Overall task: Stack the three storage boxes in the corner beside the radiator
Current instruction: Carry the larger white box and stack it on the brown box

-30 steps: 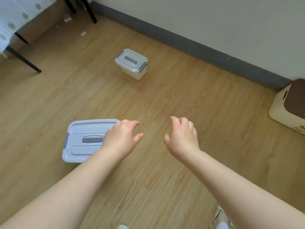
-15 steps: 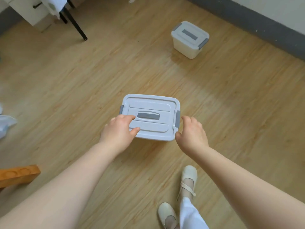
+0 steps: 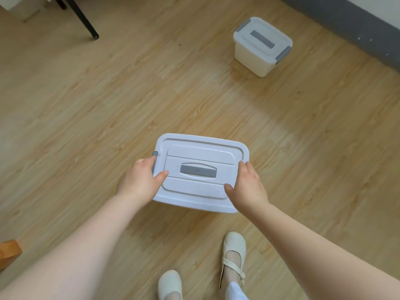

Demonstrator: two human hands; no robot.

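A larger white storage box (image 3: 200, 152) with a grey handle in its lid sits on the wooden floor right in front of me. My left hand (image 3: 140, 180) grips its left end beside the grey latch, thumb on the lid. My right hand (image 3: 246, 187) grips its right end, thumb on the lid too. A smaller white storage box (image 3: 262, 46) with grey latches stands apart at the upper right, close to the wall. No third box and no radiator appear in view.
A dark grey skirting board (image 3: 346, 20) runs along the upper right. A black furniture leg (image 3: 86, 22) stands at the upper left. An orange wooden piece (image 3: 8, 254) lies at the left edge. My feet in cream shoes (image 3: 232, 254) stand just behind the box.
The view swung left and down onto the larger box. Both hands moved from hovering beside it to clasping its two ends.
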